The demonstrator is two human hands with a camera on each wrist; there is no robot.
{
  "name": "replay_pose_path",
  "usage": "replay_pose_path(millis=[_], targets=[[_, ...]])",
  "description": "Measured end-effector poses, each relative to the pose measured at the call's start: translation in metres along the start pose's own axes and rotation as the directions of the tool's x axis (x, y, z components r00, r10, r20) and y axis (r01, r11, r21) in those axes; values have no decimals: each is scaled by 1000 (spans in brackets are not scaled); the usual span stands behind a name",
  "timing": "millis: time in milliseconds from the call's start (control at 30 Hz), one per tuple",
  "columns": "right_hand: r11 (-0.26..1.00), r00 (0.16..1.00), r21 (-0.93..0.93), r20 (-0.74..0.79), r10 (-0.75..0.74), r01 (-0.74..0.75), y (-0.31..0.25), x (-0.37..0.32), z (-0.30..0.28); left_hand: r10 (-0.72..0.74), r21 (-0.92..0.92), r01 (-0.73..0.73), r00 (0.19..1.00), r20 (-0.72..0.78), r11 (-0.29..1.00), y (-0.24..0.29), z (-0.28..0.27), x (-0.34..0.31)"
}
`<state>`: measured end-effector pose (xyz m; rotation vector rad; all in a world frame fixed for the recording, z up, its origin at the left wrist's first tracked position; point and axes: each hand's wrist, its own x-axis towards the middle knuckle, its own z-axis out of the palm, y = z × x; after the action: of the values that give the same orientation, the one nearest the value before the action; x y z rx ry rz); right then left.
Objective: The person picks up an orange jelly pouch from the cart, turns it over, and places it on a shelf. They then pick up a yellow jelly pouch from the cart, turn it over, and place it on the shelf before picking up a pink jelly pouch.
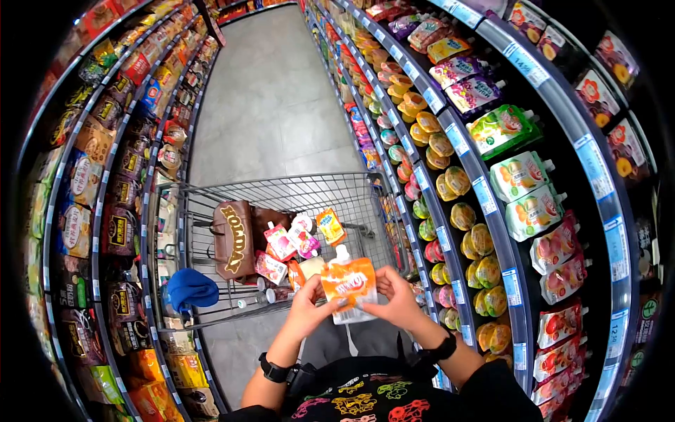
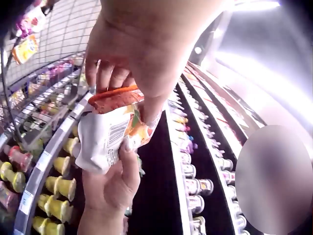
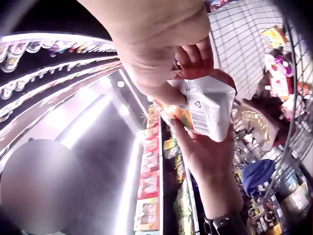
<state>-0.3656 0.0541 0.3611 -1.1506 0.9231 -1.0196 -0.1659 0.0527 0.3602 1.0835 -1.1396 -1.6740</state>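
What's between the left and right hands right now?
The orange pouch, which the left hand and right hand both grip; the head view shows it.

The left hand [image 1: 308,309] gripped the left side of the orange-and-white pouch [image 1: 349,281], the right hand [image 1: 397,301] its right side, both thumbs [image 1: 328,307] facing the person. The forearms [image 1: 265,388] slanted inward toward it.

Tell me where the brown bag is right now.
In the head view, the brown bag is on the left side inside the shopping cart, just left of the pink pouches, above and left of the left hand.
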Motion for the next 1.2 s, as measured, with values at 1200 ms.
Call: replay_pose_path(millis=[1200], targets=[[710, 765, -603, -242, -597, 363, -106, -234, 160, 229, 7, -257, 875, 427, 966, 94, 15, -209]])
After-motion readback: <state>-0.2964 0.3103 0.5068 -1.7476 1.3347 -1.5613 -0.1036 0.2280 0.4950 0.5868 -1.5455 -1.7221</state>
